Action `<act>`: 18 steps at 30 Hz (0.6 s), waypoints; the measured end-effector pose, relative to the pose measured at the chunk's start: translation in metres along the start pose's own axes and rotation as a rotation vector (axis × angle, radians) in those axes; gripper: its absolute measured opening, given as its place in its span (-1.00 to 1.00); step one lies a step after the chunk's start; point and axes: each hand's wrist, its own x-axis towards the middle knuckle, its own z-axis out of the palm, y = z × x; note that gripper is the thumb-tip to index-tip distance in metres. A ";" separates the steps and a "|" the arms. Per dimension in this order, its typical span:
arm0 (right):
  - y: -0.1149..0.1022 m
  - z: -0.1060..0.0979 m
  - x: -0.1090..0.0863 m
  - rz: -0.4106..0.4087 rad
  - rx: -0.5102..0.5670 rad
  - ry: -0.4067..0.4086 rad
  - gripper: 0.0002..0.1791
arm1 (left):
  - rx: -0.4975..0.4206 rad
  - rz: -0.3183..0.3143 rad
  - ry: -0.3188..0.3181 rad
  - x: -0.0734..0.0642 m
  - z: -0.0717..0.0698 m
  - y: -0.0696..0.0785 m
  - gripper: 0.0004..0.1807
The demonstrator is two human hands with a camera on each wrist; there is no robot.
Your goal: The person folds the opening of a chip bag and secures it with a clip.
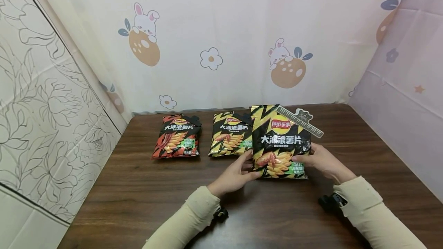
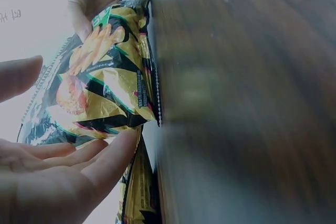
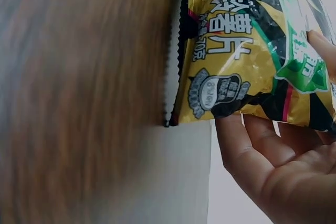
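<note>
A yellow-and-black bag of potato chips [image 1: 281, 141] stands with its front toward me, its bottom edge close over the table. A white ruler-like clip [image 1: 300, 121] spans its top right corner at a slant. On the bag's right side my right hand [image 1: 327, 162] grips it, thumb on the front and fingers behind. At the lower left side is my left hand [image 1: 235, 174]; in the left wrist view, its extended fingers [image 2: 118, 156] lie along the bag's side, with the thumb apart from them. Partly behind it rests a similar yellow-and-black chip bag [image 1: 228, 137].
A red-and-black chip bag [image 1: 176, 137] lies farther left on the brown wooden table [image 1: 145, 187]. Dark clips sit on the upper right corners of both lying bags. A patterned curtain [image 1: 235, 22] rises behind the table, and a flower-patterned panel [image 1: 48, 95] borders the left.
</note>
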 end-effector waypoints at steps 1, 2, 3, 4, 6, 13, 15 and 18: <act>0.001 -0.002 0.000 0.001 0.004 0.002 -0.17 | 0.002 0.000 -0.012 0.001 0.001 0.001 -0.16; 0.002 -0.004 -0.001 0.000 0.004 0.003 -0.17 | 0.009 -0.001 -0.021 0.001 0.002 0.001 -0.17; 0.003 -0.006 -0.001 -0.001 0.008 0.002 -0.17 | 0.016 -0.001 -0.031 0.002 0.003 0.001 -0.18; 0.003 -0.008 -0.001 -0.003 0.011 0.000 -0.17 | 0.022 -0.005 -0.040 0.003 0.004 0.002 -0.19; 0.005 -0.012 -0.001 -0.004 0.021 -0.003 -0.17 | 0.039 -0.009 -0.057 0.004 0.006 0.004 -0.21; 0.010 -0.024 -0.003 0.001 0.025 0.005 -0.18 | 0.097 -0.034 -0.104 0.010 0.012 0.008 -0.20; 0.012 -0.028 -0.002 0.003 0.030 0.007 -0.18 | 0.106 -0.046 -0.114 0.012 0.014 0.008 -0.19; 0.015 -0.033 0.000 0.002 0.036 0.007 -0.19 | 0.127 -0.065 -0.125 0.016 0.016 0.008 -0.18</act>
